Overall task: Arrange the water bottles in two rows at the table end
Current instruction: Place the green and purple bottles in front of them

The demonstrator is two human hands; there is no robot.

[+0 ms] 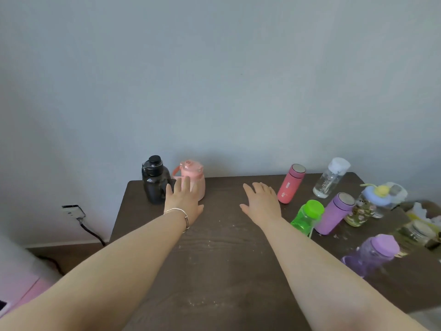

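Note:
A black bottle [152, 180] and a pink jug bottle [193, 174] stand side by side at the far left corner of the dark table [214, 259]. My left hand [183, 201] is spread open just in front of the pink one, holding nothing. My right hand [261, 201] is open over the table, just left of a red flask [291, 183]. Further right stand a clear bottle [330, 179], a green bottle [307, 216], a purple flask [335, 213], a floral bottle with a blue lid [367, 206] and a purple-capped bottle [372, 254].
A grey wall runs behind the table's far edge. A wall socket [71, 211] with a black cable sits low on the left. Jars and yellow clutter [420, 228] crowd the right edge. A pink object [21, 295] lies at the lower left, off the table.

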